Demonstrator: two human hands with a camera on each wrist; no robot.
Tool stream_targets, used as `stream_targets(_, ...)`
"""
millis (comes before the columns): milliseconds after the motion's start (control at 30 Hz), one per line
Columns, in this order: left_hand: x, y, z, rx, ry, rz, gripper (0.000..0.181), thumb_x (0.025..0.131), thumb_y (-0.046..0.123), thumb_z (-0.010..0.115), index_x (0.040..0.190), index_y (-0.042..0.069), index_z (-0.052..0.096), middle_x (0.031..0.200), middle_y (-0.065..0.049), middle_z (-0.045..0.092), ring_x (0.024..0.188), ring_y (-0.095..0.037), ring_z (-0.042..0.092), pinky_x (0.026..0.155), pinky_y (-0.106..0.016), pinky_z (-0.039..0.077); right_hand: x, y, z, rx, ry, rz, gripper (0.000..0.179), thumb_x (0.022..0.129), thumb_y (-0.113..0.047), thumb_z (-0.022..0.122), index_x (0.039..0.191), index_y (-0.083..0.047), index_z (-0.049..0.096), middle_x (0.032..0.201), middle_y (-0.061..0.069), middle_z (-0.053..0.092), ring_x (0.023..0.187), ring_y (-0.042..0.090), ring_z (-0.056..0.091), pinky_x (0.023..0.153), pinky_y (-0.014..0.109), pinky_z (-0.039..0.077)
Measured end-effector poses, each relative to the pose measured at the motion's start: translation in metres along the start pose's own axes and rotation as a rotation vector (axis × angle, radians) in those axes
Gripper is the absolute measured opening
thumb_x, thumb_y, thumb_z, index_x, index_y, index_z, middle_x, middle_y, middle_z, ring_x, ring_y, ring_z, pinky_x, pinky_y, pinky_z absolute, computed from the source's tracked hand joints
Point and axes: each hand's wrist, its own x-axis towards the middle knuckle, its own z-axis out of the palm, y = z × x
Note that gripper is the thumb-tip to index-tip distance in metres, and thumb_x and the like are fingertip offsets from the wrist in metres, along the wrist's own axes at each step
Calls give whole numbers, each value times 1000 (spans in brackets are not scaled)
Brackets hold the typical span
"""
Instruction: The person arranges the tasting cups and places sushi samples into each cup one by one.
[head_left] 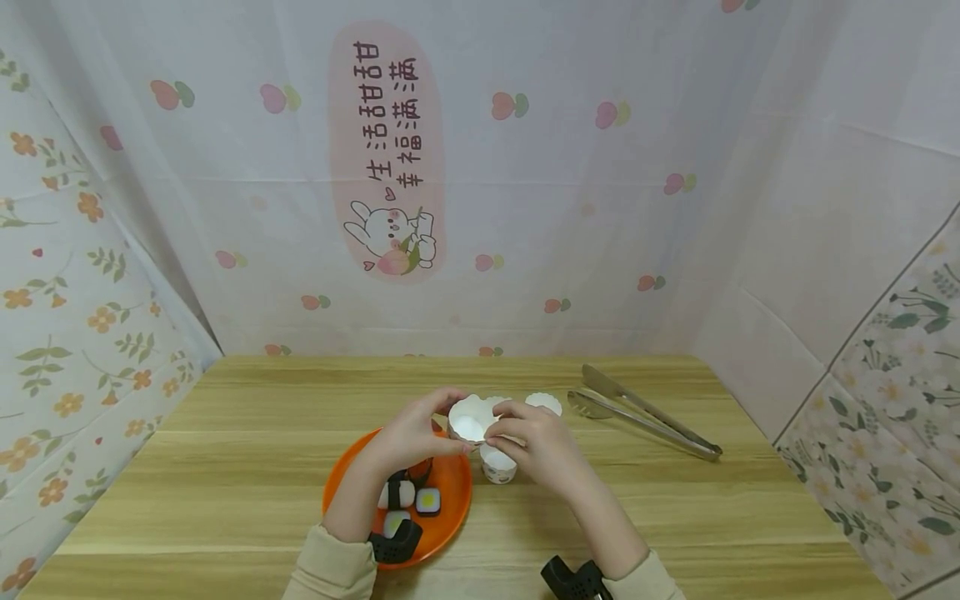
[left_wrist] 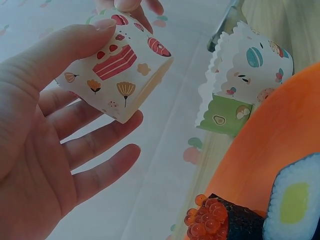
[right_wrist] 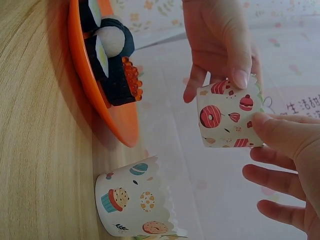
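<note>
Both hands hold a white paper baking cup (head_left: 470, 422) above the table, printed with cakes and donuts. A green scalloped edge shows at its rim in the right wrist view. My left hand (left_wrist: 55, 115) pinches it, thumb on the printed wall and fingers behind. From the opposite side, my right hand (right_wrist: 295, 155) pinches its rim between thumb and fingers, the lower fingers spread. Just below stands another printed paper cup (head_left: 498, 467). In the left wrist view a green cup (left_wrist: 225, 114) shows beside a white one (left_wrist: 260, 62).
An orange plate (head_left: 459, 508) sits under the left forearm, bearing several sushi pieces, including a roe-topped one (left_wrist: 210, 220) and a square roll (head_left: 428, 501). Behind the right hand is a white paper cup (head_left: 544, 403). Metal tongs (head_left: 652, 421) lie at the back right of the wooden table (head_left: 225, 467).
</note>
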Motion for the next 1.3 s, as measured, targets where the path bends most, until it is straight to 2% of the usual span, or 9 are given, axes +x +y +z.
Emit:
stream_targets(167, 0, 0, 0, 21, 0, 8, 65, 77, 28, 82, 132, 14, 53, 112, 1, 60, 100, -17, 53, 77, -36, 50, 0, 1, -1, 30, 1, 0, 7, 78, -13, 79, 85, -14, 76, 102, 7, 66, 87, 17, 64, 72, 31, 53)
stream_targets(400, 1, 0, 0, 13, -6, 30, 64, 76, 26, 83, 131, 13, 54, 112, 1, 61, 102, -18, 53, 82, -47, 50, 1, 2, -1, 52, 22, -10, 9, 74, -11, 81, 82, -15, 78, 100, 7, 67, 84, 17, 64, 69, 30, 53)
stream_targets(500, 1, -1, -1, 13, -9, 28, 65, 76, 26, 83, 132, 13, 53, 111, 1, 61, 102, -18, 54, 82, -48, 49, 1, 2, -2, 57, 13, -2, 8, 75, -12, 80, 82, -15, 78, 100, 7, 67, 85, 17, 64, 69, 30, 53)
stream_targets(800, 0, -3, -1, 28, -13, 29, 66, 77, 25, 82, 134, 12, 52, 110, 0, 60, 96, -18, 55, 69, -34, 53, 0, 2, -3, 83, -25, 29, 8, 79, -13, 78, 86, -15, 77, 105, 6, 66, 88, 16, 65, 70, 27, 54)
stream_targets(1067, 0, -2, -1, 37, -26, 41, 64, 77, 29, 82, 134, 14, 55, 105, 0, 60, 71, -23, 56, 58, -30, 48, 0, 1, -5, 126, -22, 40, 9, 79, -11, 78, 88, -13, 78, 108, 7, 66, 89, 18, 65, 71, 26, 54)
stream_targets(1300, -1, -1, -3, 27, -35, 37, 64, 77, 30, 82, 133, 14, 56, 103, 1, 60, 73, -27, 53, 58, -29, 46, 1, 1, -6, 151, 13, 12, 9, 77, -10, 79, 86, -13, 78, 106, 7, 66, 89, 19, 65, 71, 27, 54)
